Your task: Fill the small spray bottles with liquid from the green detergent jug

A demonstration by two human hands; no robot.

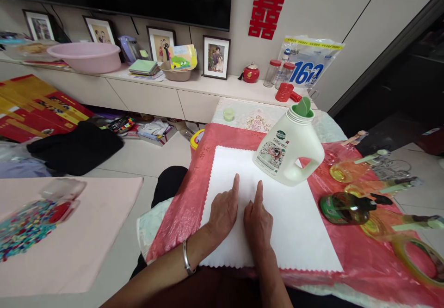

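Note:
My left hand (224, 213) rests over a white scallop-edged mat (294, 234), its index finger stretched out and the others curled. Beside it, my right hand (259, 220) also has the index finger extended, with the rest folded in. Neither hand holds anything, and a narrow gap separates them. Just beyond the fingertips stands a pale green jug with a handle (289, 146), on the mat's far edge. Its top is uncapped, showing a green pour spout (304, 107). A small light green cup (228, 114) sits farther back on the table.
Red plastic sheeting (183, 206) covers the table under the mat. To the right are several pump bottles, including a dark one (343, 207), and a tape roll (418, 259). At left, colourful small pieces (26, 227) lie on a pink surface. A low cabinet (145, 90) stands behind.

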